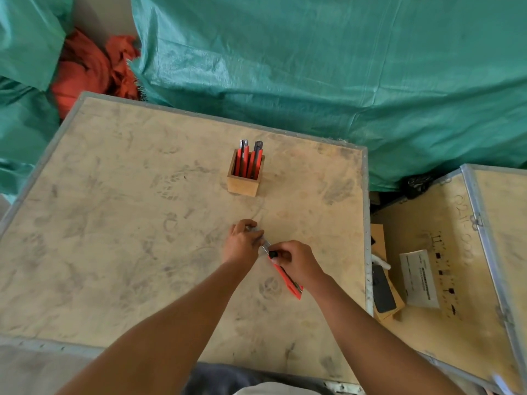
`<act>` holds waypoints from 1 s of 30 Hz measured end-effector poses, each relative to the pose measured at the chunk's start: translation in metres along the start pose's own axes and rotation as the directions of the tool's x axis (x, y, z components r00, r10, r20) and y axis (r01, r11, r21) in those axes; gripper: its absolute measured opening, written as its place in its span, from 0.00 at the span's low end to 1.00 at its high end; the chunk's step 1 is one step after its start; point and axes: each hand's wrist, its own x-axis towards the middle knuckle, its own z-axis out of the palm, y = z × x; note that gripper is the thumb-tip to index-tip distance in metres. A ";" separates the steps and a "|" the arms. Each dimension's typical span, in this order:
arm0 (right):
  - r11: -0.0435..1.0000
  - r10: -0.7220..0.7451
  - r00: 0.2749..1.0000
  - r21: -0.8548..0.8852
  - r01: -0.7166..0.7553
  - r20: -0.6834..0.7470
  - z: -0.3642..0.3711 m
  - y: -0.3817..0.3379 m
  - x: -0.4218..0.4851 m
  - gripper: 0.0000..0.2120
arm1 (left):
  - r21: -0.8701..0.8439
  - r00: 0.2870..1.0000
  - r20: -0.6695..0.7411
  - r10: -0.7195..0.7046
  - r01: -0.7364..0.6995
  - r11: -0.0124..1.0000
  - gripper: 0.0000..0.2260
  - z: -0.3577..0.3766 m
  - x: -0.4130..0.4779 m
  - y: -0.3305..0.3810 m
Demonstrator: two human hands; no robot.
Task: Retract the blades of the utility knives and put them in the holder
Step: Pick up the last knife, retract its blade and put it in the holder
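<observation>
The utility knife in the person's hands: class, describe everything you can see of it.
The utility knife has a long orange body with a black slider knob. It lies slantwise, low over the wooden tabletop. The right hand grips its middle, thumb by the knob; the left hand covers its metal front end.

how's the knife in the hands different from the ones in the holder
The held knife lies flat on the table, gripped by both hands; the knives in the holder stand upright, untouched. Metal shows beyond the held knife's body; whether the others' blades are retracted is unclear. All have orange bodies.
</observation>
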 end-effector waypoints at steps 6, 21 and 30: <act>0.987 0.052 0.998 0.156 -0.048 -0.024 -0.006 -0.012 -0.005 0.12 | -0.168 0.998 -0.039 0.039 -0.045 0.985 0.10 -0.016 0.004 0.001; 0.807 -0.029 0.970 0.567 0.165 -0.242 -0.040 -0.108 -0.018 0.15 | -0.726 0.954 0.269 -0.133 0.291 0.623 0.20 -0.127 -0.084 0.038; 0.789 -0.075 0.963 0.575 0.216 -0.259 -0.037 -0.139 -0.040 0.14 | -0.771 0.962 0.260 -0.078 0.256 0.583 0.23 -0.152 -0.116 0.040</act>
